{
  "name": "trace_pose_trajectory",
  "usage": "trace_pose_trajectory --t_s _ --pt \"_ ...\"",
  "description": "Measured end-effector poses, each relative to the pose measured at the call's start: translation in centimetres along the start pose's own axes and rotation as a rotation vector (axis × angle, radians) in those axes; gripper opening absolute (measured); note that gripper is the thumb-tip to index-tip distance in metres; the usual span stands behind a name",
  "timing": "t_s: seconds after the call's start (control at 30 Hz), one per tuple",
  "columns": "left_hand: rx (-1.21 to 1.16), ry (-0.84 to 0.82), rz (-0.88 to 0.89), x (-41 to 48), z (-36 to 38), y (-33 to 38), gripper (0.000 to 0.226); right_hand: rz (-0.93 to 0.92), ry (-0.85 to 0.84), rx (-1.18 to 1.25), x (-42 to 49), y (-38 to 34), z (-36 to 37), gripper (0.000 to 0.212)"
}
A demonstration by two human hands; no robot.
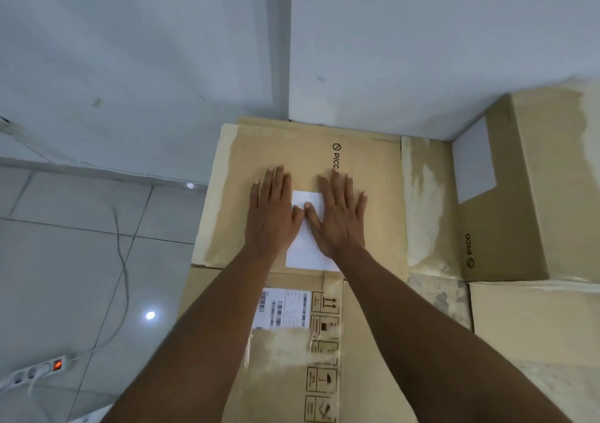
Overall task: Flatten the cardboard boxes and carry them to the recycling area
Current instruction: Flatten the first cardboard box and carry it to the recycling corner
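A flattened brown cardboard box printed PICO lies on top of a stack against the white wall, with a white label at its middle. My left hand and my right hand both lie flat, palms down, fingers spread, on this top sheet, and the thumbs touch over the label. Neither hand grips anything. Under it another cardboard piece shows a barcode sticker and handling symbols, partly hidden by my forearms.
A standing PICO box sits in the corner at the right, with more cardboard below it. On the tiled floor at the left lie a white power strip with a lit red switch and a thin cable.
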State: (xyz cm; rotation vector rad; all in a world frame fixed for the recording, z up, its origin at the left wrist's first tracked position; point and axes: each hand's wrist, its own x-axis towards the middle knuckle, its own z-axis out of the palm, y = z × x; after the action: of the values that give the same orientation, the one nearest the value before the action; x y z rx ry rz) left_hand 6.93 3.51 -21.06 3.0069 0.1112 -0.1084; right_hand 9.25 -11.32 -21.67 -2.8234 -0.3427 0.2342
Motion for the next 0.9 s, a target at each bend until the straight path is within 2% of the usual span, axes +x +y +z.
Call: trace_pose_trajectory --t_s 0.2,0.37,0.77,0.9 --pt "-0.006 0.059 0.03 -0.2 1.9 -0.8 0.068 0.031 0.069 -0.1 -0.1 0.0 1.2 0.071" --pt "0.018 0.039 0.022 0.1 1.8 -0.8 0.069 0.044 0.07 -0.132 0.2 -0.3 1.0 0.071" --pt "-0.003 0.001 0.033 0.3 1.5 -0.8 0.071 0.043 0.017 -0.155 0.4 -0.4 0.7 0.074" --pt "-0.064 -0.1 0.042 1.1 1.4 -1.4 0.073 0.031 -0.057 -0.071 0.8 0.1 0.6 0.072"
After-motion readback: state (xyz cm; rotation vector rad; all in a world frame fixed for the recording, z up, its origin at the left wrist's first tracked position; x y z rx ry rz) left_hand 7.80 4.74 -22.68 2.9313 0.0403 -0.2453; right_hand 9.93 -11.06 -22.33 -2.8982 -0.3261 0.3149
